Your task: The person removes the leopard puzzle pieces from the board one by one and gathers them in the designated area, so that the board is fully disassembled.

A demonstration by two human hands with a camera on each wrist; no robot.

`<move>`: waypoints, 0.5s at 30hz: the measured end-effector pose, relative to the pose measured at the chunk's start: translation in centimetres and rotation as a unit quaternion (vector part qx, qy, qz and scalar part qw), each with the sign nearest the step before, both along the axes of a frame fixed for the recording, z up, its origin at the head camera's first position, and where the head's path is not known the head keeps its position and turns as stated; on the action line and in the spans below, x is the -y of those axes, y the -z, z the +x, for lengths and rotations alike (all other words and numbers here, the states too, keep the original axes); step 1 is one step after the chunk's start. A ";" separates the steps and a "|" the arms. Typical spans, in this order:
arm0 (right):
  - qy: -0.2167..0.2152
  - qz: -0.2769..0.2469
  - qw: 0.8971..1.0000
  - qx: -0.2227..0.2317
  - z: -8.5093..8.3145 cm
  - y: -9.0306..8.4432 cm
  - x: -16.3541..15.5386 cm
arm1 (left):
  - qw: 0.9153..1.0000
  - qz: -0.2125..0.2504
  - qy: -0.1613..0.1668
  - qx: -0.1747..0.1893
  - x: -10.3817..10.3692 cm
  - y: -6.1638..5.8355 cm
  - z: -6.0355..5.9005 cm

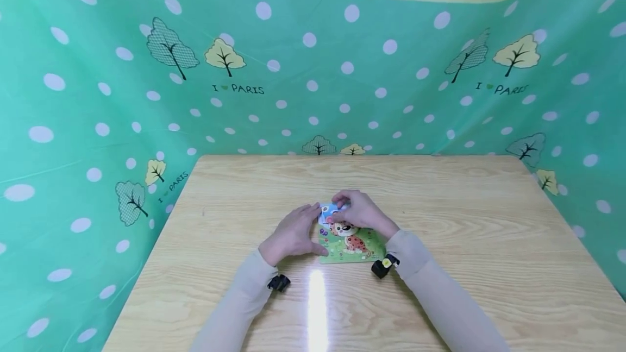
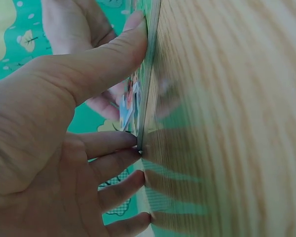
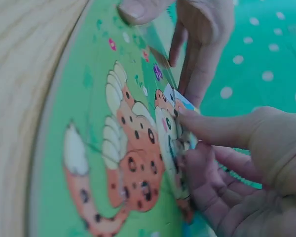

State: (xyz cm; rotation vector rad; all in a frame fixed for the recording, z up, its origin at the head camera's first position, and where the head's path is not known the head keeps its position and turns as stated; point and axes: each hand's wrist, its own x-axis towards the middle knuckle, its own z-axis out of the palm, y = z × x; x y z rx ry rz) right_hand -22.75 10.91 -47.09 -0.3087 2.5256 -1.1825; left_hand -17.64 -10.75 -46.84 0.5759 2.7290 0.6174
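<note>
A flat picture-puzzle board (image 1: 337,256) lies on the table, showing a spotted leopard (image 3: 138,163) on green grass with small flowers. My left hand (image 1: 292,234) is at the board's left side. Its thumb (image 2: 121,54) presses on the board's face, while the straight fingers (image 2: 119,190) touch the tabletop and the board's edge. Over the upper part, my right hand (image 1: 361,212) pinches a thin puzzle piece (image 2: 127,109) with blue on it, between thumb and fingers. That piece tilts up from the board in the left wrist view. The right hand partly covers the leopard's head.
The light wooden table (image 1: 235,189) extends around the board, with a bright light reflection (image 1: 317,308) in front of it. A green dotted cloth (image 1: 313,69) hangs behind and along both sides. Black straps with small devices (image 1: 381,268) sit on both wrists.
</note>
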 end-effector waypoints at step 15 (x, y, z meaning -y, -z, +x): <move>0.025 -0.112 0.991 0.065 -0.2 1.0 -1.0 | 1.000 0.003 0.004 -0.004 0.3 0.1 0.2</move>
